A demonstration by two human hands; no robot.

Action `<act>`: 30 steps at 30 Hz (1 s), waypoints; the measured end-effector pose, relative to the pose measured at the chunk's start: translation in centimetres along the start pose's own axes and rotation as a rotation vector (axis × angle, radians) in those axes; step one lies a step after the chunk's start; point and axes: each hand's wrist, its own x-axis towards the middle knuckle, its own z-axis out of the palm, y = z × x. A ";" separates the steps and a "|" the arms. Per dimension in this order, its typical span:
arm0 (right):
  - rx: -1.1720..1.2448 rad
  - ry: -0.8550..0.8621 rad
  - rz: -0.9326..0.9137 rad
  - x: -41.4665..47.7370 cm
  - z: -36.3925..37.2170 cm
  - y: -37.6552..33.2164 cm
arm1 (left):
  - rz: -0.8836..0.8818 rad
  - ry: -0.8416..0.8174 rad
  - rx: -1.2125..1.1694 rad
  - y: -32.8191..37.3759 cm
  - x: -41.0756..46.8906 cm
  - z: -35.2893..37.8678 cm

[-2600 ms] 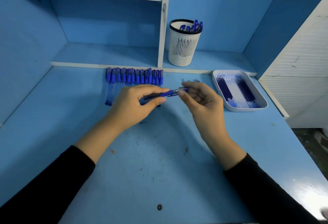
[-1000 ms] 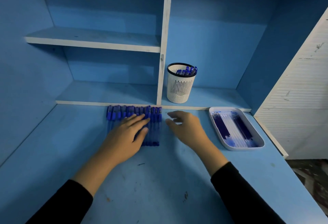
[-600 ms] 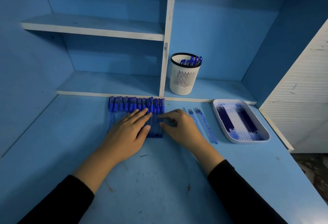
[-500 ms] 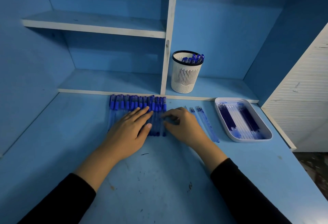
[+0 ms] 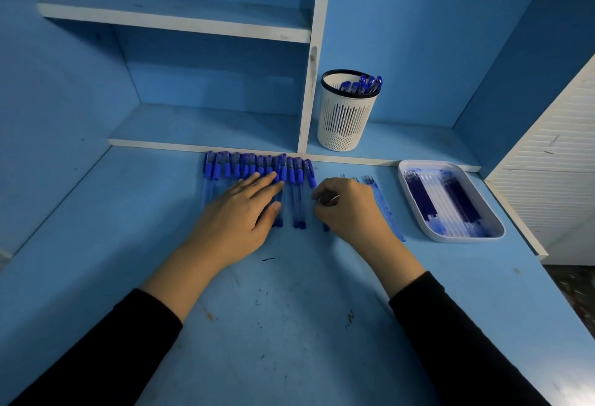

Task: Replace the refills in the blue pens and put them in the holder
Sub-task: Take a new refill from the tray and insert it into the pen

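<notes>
A row of several blue capped pens (image 5: 257,169) lies on the blue desk against the shelf edge. My left hand (image 5: 240,215) rests flat on the row, fingers straight. Just to the right, my right hand (image 5: 349,209) has its fingers curled and pinches the rightmost pen (image 5: 310,175), which sits slightly askew from the row; its tip shows under the hand. The white slotted holder (image 5: 346,119) stands on the low shelf behind, with several blue pens (image 5: 363,83) in it. A few loose refills (image 5: 384,209) lie right of my right hand.
A white tray (image 5: 497,228) holding several refills sits at the right of the desk. A white vertical divider (image 5: 309,83) and shelves rise behind the pens. A white slatted panel (image 5: 553,180) borders the desk's right edge.
The pen both hands held 2.6 s ago is gone from them. My left hand has settled flat on the row, and my right hand has closed its fingers on the rightmost pen.
</notes>
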 end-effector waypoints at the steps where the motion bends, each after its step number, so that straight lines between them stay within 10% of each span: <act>1: 0.035 -0.002 0.030 -0.2 -0.2 0.1 | 0.001 0.016 -0.010 0.2 0.0 -0.2; 12: 1.104 -0.072 0.312 -4.5 -2.1 0.8 | -0.196 0.227 -0.916 4.5 -0.2 -1.4; 30: 1.104 -0.060 0.095 -7.6 0.0 -0.7 | -0.272 0.342 -1.348 7.2 -1.2 -1.6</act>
